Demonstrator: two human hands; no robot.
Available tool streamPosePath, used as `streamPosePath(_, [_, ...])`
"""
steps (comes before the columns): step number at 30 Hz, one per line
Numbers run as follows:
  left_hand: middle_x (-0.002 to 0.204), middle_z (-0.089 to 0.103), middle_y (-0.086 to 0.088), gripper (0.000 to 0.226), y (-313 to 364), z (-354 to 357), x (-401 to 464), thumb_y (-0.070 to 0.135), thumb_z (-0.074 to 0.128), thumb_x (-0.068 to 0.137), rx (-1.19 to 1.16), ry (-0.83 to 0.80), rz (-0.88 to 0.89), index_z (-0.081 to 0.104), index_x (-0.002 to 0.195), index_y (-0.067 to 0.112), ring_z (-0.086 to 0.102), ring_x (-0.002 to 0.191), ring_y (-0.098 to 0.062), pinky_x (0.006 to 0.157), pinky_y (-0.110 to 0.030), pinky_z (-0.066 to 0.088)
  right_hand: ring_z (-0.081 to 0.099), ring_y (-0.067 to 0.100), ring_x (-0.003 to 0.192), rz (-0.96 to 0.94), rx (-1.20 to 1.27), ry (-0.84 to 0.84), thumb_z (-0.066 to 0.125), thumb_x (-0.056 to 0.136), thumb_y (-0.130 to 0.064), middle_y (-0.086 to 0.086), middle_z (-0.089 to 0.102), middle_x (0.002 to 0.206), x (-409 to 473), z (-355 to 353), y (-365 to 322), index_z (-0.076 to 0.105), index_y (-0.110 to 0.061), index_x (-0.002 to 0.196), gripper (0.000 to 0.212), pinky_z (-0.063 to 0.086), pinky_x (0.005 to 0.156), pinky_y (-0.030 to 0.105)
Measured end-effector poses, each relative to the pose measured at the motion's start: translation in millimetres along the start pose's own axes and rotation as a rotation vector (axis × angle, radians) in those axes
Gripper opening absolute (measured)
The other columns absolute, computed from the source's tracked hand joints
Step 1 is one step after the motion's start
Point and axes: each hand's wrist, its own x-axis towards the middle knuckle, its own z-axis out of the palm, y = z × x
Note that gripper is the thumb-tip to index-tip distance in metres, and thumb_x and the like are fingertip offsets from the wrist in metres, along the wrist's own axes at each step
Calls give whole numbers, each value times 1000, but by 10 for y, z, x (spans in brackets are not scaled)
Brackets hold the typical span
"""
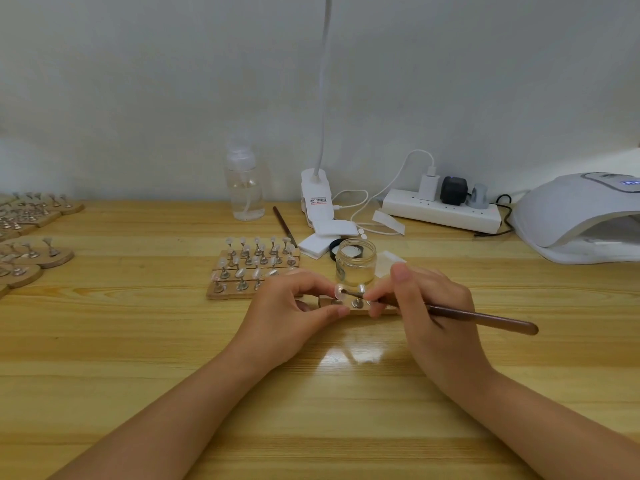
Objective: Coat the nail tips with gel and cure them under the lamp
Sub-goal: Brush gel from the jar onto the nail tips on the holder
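Observation:
My left hand (294, 308) pinches the left end of a small wooden strip (360, 305) that carries clear nail tips on metal stands. My right hand (429, 306) grips a brown-handled brush (485, 320), and its bristle end touches the leftmost nail tip (339, 292). An open glass jar of clear gel (356, 261) stands just behind the strip. The white curing lamp (581, 216) sits at the far right of the table, its opening facing left.
A wooden block with several rows of nail tips (252, 268) lies left of the jar. More wooden holders (27, 237) fill the left edge. Behind stand a clear pump bottle (244, 188), a clip lamp base (317, 195), a second brush (284, 226), white pads (325, 237) and a power strip (443, 209).

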Motion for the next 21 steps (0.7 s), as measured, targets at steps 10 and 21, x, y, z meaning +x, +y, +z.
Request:
streamPosePath(10, [80, 65, 8, 20, -50, 9, 15, 13, 76, 69, 35, 4, 7, 66, 73, 30, 59, 78, -3, 61, -16, 48, 59, 8, 60, 21, -22, -22, 40, 90, -33, -13, 61, 56, 26, -15, -30, 65, -24, 68, 34, 42, 75, 24])
streamPosePath(21, [84, 63, 11, 40, -66, 19, -15, 14, 78, 67, 62, 35, 17, 57, 89, 39, 58, 82, 6, 65, -7, 44, 61, -6, 82, 131, -132, 4, 44, 85, -49, -20, 67, 80, 145, -194, 53, 54, -40, 89, 14, 38, 93, 30])
